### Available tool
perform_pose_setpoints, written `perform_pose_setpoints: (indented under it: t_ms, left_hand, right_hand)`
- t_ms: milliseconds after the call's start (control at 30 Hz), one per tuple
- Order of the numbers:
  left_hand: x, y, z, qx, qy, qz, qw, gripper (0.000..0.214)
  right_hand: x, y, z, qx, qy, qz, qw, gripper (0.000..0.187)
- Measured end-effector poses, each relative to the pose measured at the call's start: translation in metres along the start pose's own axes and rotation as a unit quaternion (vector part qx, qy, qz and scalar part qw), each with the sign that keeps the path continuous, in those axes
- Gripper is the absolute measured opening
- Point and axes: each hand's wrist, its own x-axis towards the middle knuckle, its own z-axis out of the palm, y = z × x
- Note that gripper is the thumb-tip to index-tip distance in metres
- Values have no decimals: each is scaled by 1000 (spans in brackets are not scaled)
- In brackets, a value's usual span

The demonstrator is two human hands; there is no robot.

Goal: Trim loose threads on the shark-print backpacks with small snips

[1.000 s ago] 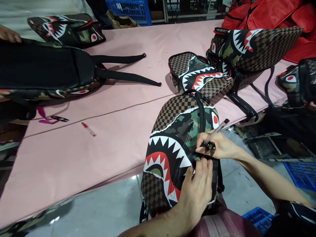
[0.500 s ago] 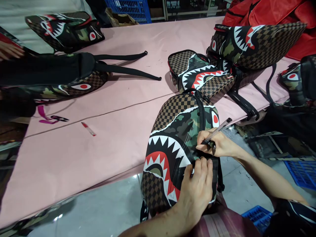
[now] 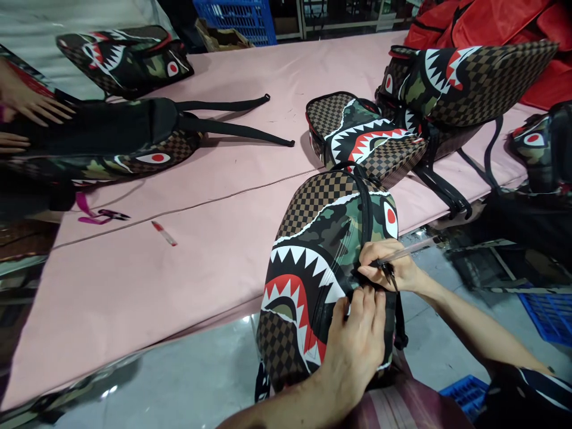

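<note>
A shark-mouth backpack (image 3: 313, 262) with brown checks and camouflage leans against the near edge of the pink table (image 3: 187, 250), resting on my lap. My left hand (image 3: 357, 345) presses on its right side, fingers curled and pinching the black seam. My right hand (image 3: 393, 268) is closed on a clear pen (image 3: 402, 253), with the tip at the same seam just above my left fingers. A small dark tool also hangs from my right hand.
Further shark backpacks lie on the table: one behind mine (image 3: 361, 137), one stacked at the right (image 3: 465, 77), one at the far left (image 3: 125, 56). Another person's hands (image 3: 31, 107) rest on a backpack with black straps (image 3: 111, 137). A red marker (image 3: 163, 233) and pink-handled snips (image 3: 96, 214) lie at the left.
My right hand has tilted the pen down, nearer to level. The other person's hands have come into view on the left backpack, which has turned so that its eye shows.
</note>
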Motion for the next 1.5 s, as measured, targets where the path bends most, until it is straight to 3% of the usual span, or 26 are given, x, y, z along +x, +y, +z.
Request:
perform_pose_setpoints:
  t_ms: [333,467,633,767,933,1067,1233,1400,1500]
  left_hand:
    - [-1,0,-1,6,-14,5,1000,34]
    - [-1,0,0,4,-9,6,1000,34]
    - [0,0,-1,5,-11,2,1000,33]
    - [1,0,-2,9,-11,4,1000,33]
    - [1,0,-1,2,4,-1,1000,33]
    - [2,0,0,1,4,-2,1000,33]
    - [2,0,-1,-7,11,-6,1000,32]
    - [1,0,0,0,1,-1,1000,33]
    - [1,0,0,-2,3,-4,1000,33]
  right_hand:
    - [-15,0,13,20,91,1,996,6]
    - [-13,0,13,23,71,-11,997,8]
    - [-12,3,11,15,103,-10,995,9]
    - [-12,2,10,41,72,0,997,9]
    - [-11,1,10,45,84,3,995,8]
    - [-11,2,10,30,49,-14,998,8]
    - [-12,4,9,37,99,10,994,9]
    - [-13,5,9,54,59,5,997,9]
    - [-13,6,9,31,72,6,997,10]
